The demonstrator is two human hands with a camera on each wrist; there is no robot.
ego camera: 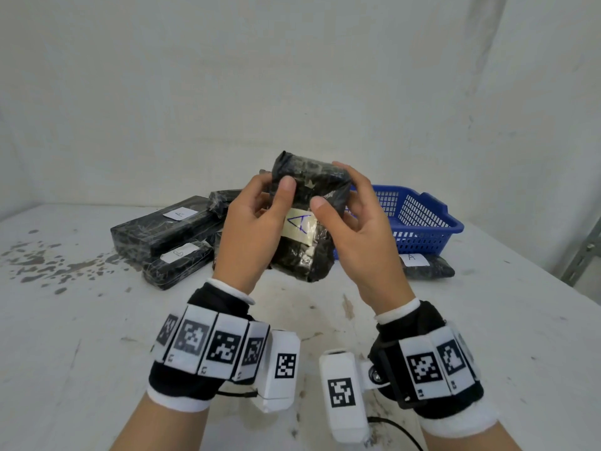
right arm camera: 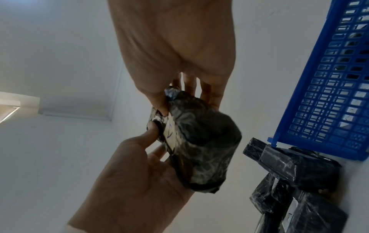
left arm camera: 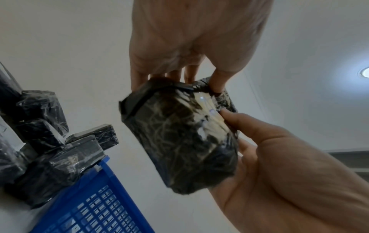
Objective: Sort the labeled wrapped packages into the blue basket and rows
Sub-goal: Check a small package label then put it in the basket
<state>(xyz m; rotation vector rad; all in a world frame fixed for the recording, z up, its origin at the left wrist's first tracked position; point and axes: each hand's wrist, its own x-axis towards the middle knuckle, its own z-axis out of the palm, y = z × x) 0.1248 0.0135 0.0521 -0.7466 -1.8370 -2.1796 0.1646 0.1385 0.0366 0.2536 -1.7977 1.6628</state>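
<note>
I hold a black wrapped package (ego camera: 307, 258) in the air above the table, its pale label marked A (ego camera: 297, 224) facing me. My left hand (ego camera: 260, 206) grips its left side, thumb on the front above the label. My right hand (ego camera: 344, 203) grips the right side, thumb at the label's upper corner. The left wrist view shows the package (left arm camera: 179, 141) between my left hand (left arm camera: 179, 74) and right hand (left arm camera: 259, 141). In the right wrist view the package (right arm camera: 203, 149) sits under my right hand (right arm camera: 179, 88). The blue basket (ego camera: 422, 219) stands behind, to the right.
On the stained white table (ego camera: 97, 353), a long package labelled A (ego camera: 162, 226) and a smaller one labelled B (ego camera: 177, 262) lie to the left. Another package labelled A (ego camera: 426, 266) lies in front of the basket. More black packages (left arm camera: 60, 165) are piled beside the basket (left arm camera: 95, 205).
</note>
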